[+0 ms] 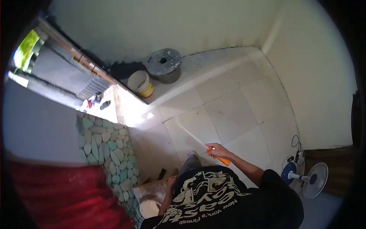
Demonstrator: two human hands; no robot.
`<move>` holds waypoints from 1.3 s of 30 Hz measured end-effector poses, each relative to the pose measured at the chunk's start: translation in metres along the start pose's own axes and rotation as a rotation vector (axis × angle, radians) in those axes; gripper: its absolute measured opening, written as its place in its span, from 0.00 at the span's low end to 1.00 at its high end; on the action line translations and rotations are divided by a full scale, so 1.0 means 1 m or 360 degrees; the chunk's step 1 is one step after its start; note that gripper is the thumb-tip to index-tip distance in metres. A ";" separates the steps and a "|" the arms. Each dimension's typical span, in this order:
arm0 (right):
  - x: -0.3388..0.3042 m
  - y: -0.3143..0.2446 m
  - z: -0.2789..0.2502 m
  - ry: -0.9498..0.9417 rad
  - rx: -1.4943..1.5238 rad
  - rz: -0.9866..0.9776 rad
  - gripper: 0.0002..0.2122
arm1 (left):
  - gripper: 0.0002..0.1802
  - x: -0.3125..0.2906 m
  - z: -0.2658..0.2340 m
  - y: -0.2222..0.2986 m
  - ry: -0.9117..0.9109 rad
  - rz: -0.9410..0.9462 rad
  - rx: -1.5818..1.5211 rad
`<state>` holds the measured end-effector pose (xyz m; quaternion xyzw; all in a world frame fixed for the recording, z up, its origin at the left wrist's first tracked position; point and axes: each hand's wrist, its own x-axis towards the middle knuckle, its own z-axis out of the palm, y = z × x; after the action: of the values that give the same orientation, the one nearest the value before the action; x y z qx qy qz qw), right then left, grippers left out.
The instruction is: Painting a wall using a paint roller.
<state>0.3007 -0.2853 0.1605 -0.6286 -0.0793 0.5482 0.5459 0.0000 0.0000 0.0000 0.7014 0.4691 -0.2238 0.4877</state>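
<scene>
In my right hand is a tool with an orange handle; its long, thin, pale shaft points forward and left over the floor tiles. The fingers are wrapped round the handle. Whether the shaft's far end touches the floor, I cannot tell. My left hand is low beside my left leg, near a pale block or step. Its fingers are too small and dim to make out. Close to my left forearm stands a white bucket.
By the far wall are a round grey paint-spotted container and a white-and-yellow bucket. An open doorway lies left, beside a pebble-stone surface and red cloth. A blue-and-white fan with cables stands at right.
</scene>
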 end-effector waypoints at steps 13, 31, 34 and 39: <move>-0.062 0.190 -0.137 0.2006 0.0081 0.0622 0.19 | 0.20 0.237 0.053 0.198 -0.0931 0.1233 0.1784; -0.021 0.167 -0.369 0.2225 -0.0051 0.0547 0.16 | 0.15 0.319 0.208 0.563 -0.0802 0.1196 0.1979; -0.010 0.143 -0.458 0.2147 -0.0051 0.0478 0.15 | 0.24 0.298 0.259 0.589 -0.0463 0.0417 0.1348; 0.000 0.035 -0.585 0.2075 0.0353 0.0359 0.14 | 0.27 0.339 0.279 0.631 -0.0705 0.0581 0.1084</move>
<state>0.7372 -0.6497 0.0185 -0.7759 0.3896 0.1149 0.4828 0.7486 -0.1538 -0.0806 0.8285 0.1214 -0.4207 0.3490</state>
